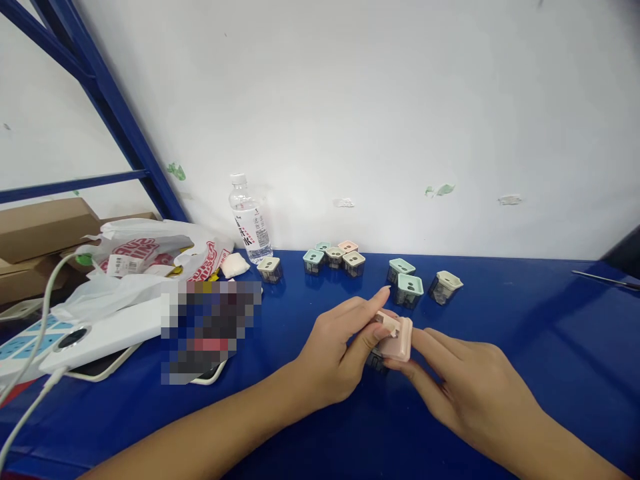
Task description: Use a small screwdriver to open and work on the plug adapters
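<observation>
Between my two hands is a pink pencil sharpener (404,347), its pale underside partly showing. My left hand (333,350) pinches it from the left, thumb and forefinger closed on it. From the right, my right hand (465,380) grips its edge with thumb and fingers. A dark see-through container (376,361) shows just below; whether it is joined to the pink part I cannot tell. Beyond my hands stand a mint two-hole sharpener (410,285), another mint one (401,267) touching it, and a cream one (447,287) tilted at the right.
Several more sharpeners (354,261) cluster near the wall, with a cream one (270,268) by a water bottle (253,227). Plastic bags (150,247), a white power bank (115,333) and cables crowd the left. A thin metal tool (605,280) lies far right.
</observation>
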The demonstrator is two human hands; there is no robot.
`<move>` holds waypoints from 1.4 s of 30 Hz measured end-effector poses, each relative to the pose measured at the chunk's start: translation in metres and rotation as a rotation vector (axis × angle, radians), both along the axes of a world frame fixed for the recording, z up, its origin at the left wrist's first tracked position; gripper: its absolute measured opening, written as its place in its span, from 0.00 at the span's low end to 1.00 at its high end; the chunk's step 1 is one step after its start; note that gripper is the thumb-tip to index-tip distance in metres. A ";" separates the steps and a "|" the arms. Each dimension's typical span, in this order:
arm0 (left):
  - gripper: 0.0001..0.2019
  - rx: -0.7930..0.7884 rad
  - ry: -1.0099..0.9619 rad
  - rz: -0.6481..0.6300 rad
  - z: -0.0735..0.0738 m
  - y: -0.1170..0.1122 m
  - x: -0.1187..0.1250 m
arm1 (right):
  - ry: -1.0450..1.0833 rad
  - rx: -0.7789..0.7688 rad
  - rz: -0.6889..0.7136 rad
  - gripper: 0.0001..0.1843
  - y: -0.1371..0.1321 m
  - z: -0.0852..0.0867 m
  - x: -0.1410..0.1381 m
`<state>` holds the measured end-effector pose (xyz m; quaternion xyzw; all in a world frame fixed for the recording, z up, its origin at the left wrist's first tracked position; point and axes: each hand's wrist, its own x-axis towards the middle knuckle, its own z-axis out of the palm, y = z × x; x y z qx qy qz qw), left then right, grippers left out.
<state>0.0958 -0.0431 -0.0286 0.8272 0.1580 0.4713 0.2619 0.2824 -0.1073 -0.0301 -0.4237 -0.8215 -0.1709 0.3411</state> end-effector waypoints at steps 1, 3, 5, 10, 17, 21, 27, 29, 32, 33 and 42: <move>0.21 -0.004 -0.005 -0.004 0.000 -0.001 0.001 | -0.009 0.014 -0.005 0.10 0.000 0.000 0.000; 0.21 -0.016 -0.010 -0.010 -0.001 -0.002 0.002 | -0.022 0.041 -0.006 0.09 -0.001 -0.001 0.000; 0.22 -0.020 -0.012 -0.014 -0.001 -0.003 0.002 | -0.031 0.065 -0.006 0.09 -0.002 -0.001 0.000; 0.22 -0.043 -0.002 -0.013 -0.003 -0.006 0.002 | -0.062 0.122 -0.034 0.10 -0.005 -0.001 -0.001; 0.20 -0.067 -0.041 -0.031 0.001 -0.009 0.003 | -0.022 0.072 -0.013 0.10 -0.005 -0.003 -0.003; 0.19 -0.102 -0.058 -0.058 0.002 -0.013 0.003 | -0.020 0.102 0.011 0.08 -0.004 -0.001 -0.004; 0.10 -0.310 -0.193 -0.130 -0.007 -0.018 0.008 | 0.047 0.069 -0.026 0.11 -0.006 0.001 -0.007; 0.10 -0.305 -0.171 -0.132 -0.009 -0.017 0.009 | 0.045 0.062 -0.035 0.11 -0.006 0.000 -0.007; 0.11 -0.285 -0.146 -0.141 -0.009 -0.014 0.009 | 0.046 0.047 -0.052 0.13 -0.005 -0.003 -0.006; 0.11 -0.276 -0.148 -0.145 -0.009 -0.013 0.009 | 0.053 0.042 -0.058 0.14 -0.005 -0.004 -0.005; 0.32 -0.167 -0.135 -0.221 -0.011 -0.008 0.008 | 0.122 -0.069 -0.049 0.08 -0.007 -0.007 -0.001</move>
